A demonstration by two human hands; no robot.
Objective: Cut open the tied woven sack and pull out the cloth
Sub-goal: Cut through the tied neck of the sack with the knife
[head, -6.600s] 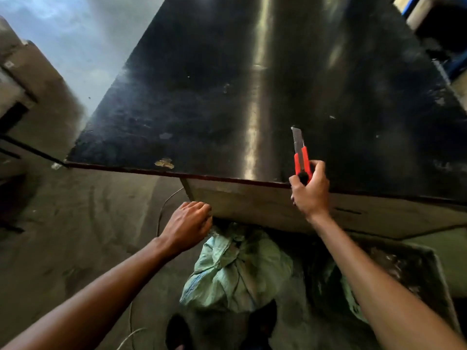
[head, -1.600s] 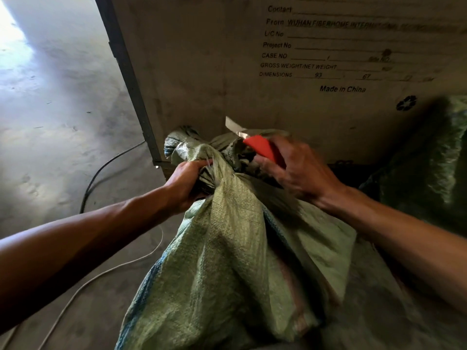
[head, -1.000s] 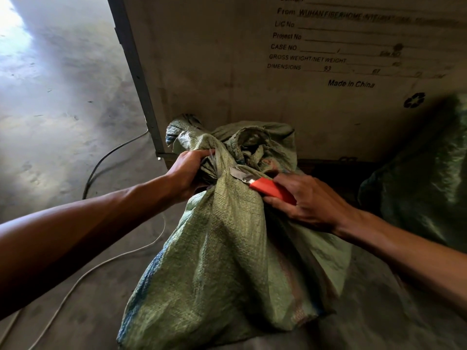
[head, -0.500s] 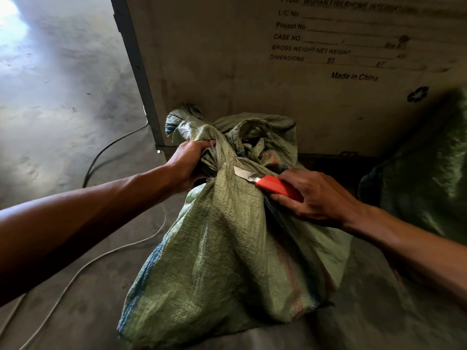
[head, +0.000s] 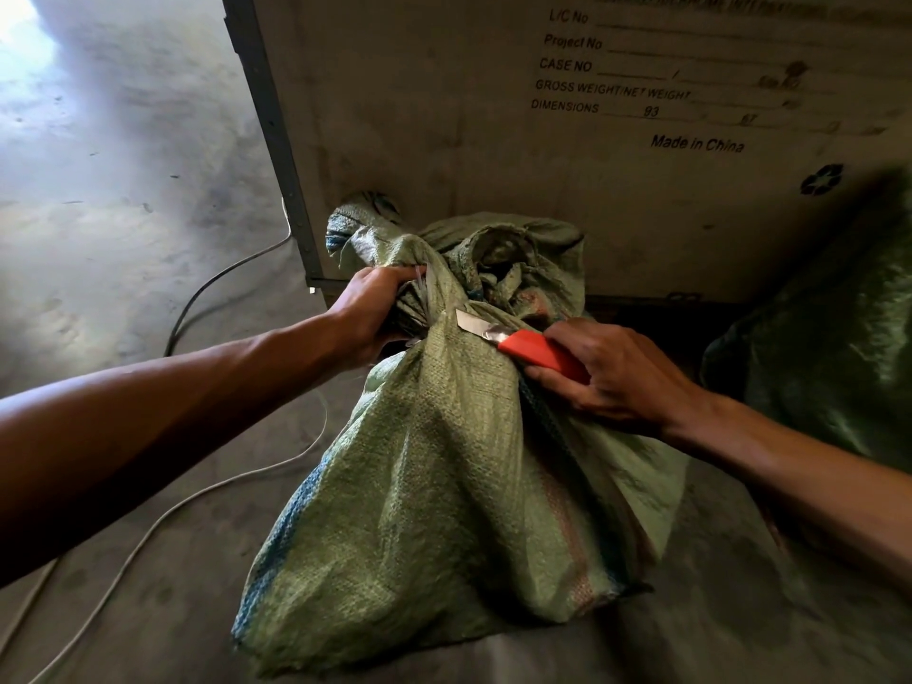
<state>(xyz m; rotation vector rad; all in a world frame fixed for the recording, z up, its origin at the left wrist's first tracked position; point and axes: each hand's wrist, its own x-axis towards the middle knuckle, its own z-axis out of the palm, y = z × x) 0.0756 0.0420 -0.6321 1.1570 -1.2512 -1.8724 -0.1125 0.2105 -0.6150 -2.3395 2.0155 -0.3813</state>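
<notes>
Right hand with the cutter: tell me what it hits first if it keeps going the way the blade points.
The right hand aims the cutter up-left; its blade would probably first meet the sack's gathered neck, with the left hand just beyond. Depth is uncertain.

Looks like a warehouse or storage/workshop space. Bare, stained concrete floor (head: 123, 155) from 9 to 11 o'clock, daylight glare at the top-left corner. Large plywood shipping crate (head: 444, 116) at 12 o'clock with metal edge strip, stencilled "L/C No", "Project No", "CASE NO", "GROSS WEIGHT/NET WEIGHT", "DIMENSIONS", "Made in China", plus recycling mark. Loose cables (head: 217, 276) trailing across floor at 8 to 10 o'clock. Green woven sack (head: 444, 486) at centre, another green bundle (head: 829, 338) at 3 o'clock.
</notes>
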